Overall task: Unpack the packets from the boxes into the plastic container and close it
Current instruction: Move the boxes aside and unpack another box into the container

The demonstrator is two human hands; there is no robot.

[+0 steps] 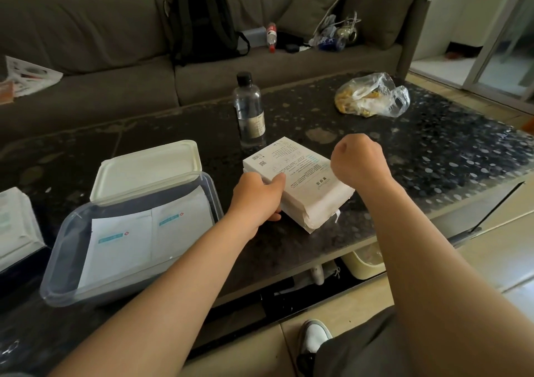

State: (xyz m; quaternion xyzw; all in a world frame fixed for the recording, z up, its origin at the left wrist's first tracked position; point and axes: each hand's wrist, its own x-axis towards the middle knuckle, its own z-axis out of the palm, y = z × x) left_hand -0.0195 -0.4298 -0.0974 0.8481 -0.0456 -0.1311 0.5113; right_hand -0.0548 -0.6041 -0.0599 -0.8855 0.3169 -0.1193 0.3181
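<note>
A white printed box lies on the dark table near its front edge, on top of a stack of pale packets. My left hand grips the box's near left corner, thumb on top. My right hand hovers over the box's right side with fingers curled downward; what they touch is hidden. The clear plastic container stands open at the left with two white packets lying flat inside. Its white lid lies just behind it.
A clear water bottle stands right behind the box. A plastic bag of food sits at the table's far right. Another white box is at the left edge. A sofa with a backpack lies beyond the table.
</note>
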